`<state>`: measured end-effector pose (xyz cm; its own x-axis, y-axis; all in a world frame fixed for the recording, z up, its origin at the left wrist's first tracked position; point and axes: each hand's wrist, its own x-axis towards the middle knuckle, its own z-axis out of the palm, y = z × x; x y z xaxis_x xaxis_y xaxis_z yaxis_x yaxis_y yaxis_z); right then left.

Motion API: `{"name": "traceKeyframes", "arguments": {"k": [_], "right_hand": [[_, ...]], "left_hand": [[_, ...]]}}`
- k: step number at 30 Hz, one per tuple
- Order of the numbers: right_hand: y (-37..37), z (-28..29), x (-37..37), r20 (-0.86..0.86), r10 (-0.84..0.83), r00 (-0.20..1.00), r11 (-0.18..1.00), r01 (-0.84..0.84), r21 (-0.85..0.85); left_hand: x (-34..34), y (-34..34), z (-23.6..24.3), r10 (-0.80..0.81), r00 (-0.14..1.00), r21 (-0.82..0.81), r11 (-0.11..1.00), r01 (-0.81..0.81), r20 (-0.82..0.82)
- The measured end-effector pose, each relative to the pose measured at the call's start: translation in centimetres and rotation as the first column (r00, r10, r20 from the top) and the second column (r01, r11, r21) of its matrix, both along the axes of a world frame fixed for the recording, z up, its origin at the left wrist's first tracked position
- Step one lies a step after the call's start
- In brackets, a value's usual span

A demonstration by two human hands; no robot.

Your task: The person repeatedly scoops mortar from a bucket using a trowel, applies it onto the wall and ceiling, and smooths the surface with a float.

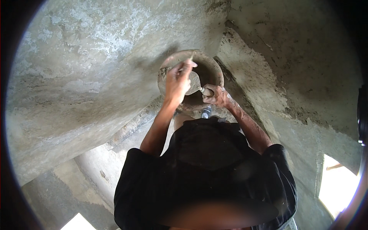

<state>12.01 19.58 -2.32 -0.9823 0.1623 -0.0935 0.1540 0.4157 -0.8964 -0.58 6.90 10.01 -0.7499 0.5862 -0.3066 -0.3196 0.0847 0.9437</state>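
Observation:
My right hand (pixel 217 96) is wrapped round the pale handle of a trowel (pixel 194 82). Its rounded blade, coated in grey mortar, points left over a wide round basin (pixel 219 73). Just left of the blade, my left hand (pixel 177 82) has its fingers pinched together over the basin. A thin pale thing shows at the fingertips, but blur hides what it is. Grey mortar (pixel 164 73) clings inside the basin's left side, partly behind my left hand. The basin's inside is dark at the right.
A mottled grey plastered wall (pixel 99 57) rises close on the left. On the right stands another rough wall (pixel 306 57), with a ragged plaster edge (pixel 264 69). My shoe (pixel 206 112) shows below the basin. Bright openings (pixel 339 184) lie at lower right and lower left.

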Motion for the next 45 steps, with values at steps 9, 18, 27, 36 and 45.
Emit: {"name": "traceKeyframes", "arguments": {"k": [9,18,27,36,45], "right_hand": [[2.5,1.4,7.7,-0.108,-0.124,0.986,0.975,0.141,0.169],[7.2,-3.4,15.7,0.185,-0.401,0.897,0.89,0.43,-0.154],[18.4,3.5,14.0,0.401,-0.718,0.569,0.427,0.815,-0.391],[23.1,10.4,14.3,0.331,-0.642,0.692,0.143,0.532,-0.835],[17.1,12.6,17.0,0.238,-0.702,0.672,0.355,0.619,-0.7]], "left_hand": [[-1.1,-0.2,-3.6,0.144,0.964,0.037,0.987,-0.156,0.224],[0.1,-0.7,-8.0,0.077,0.99,-0.107,0.992,-0.065,0.116],[-0.2,-2.6,-7.3,0.154,0.986,-0.225,0.965,-0.136,0.066],[-0.6,-4.5,-9.0,0.214,0.971,-0.256,0.949,-0.181,0.107],[0.7,-3.1,-9.1,0.096,0.979,-0.224,0.973,-0.054,0.181]]}}
